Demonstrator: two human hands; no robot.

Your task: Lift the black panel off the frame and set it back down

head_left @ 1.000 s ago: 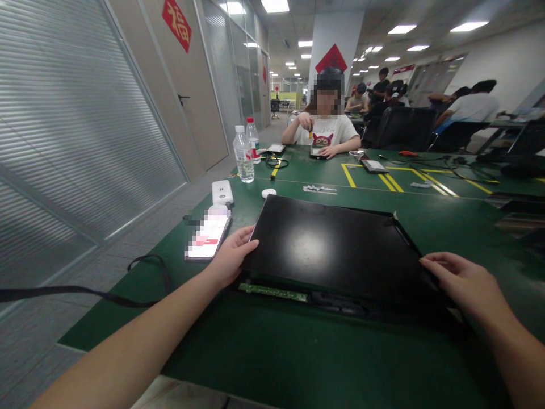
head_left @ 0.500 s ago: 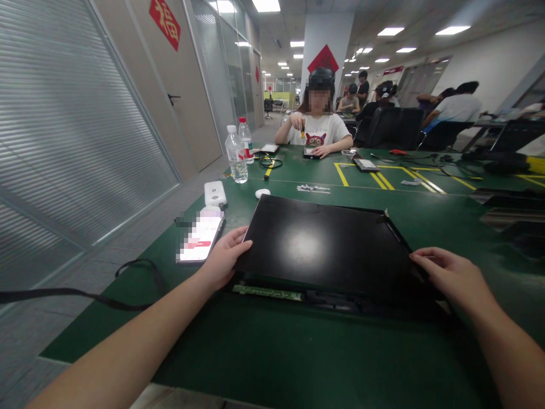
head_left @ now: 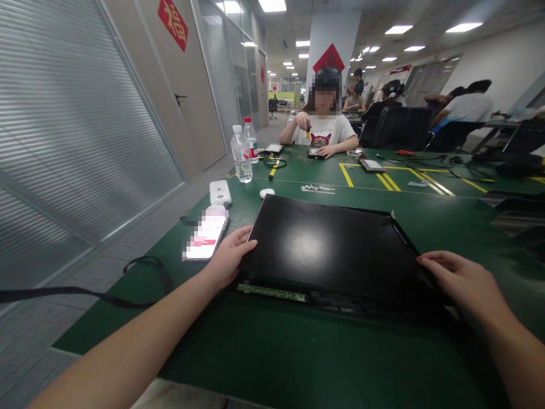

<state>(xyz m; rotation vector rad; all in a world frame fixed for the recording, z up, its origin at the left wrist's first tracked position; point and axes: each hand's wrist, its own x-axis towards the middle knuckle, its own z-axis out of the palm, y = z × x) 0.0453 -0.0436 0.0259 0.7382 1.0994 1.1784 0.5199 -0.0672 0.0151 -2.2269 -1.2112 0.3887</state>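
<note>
You grip a black display panel [head_left: 332,250] between your two hands, over the green tabletop [head_left: 298,358].
Your hands are well apart, with the panel between them: your left hand [head_left: 231,254] is closed on its left edge, thumb on top and fingers at the side, while your right hand [head_left: 462,284] pinches its right edge between thumb and fingers; whether that pinch also takes in the dark frame [head_left: 407,236] along that side, you cannot tell. The panel's near edge stands above a strip of green circuit board [head_left: 271,293], which lies nearer your left hand. Just beyond your left wrist is a lit smartphone [head_left: 208,237], with a white power bank [head_left: 220,193] behind it. A white oval object [head_left: 267,193] sits just past the panel's far left corner.
</note>
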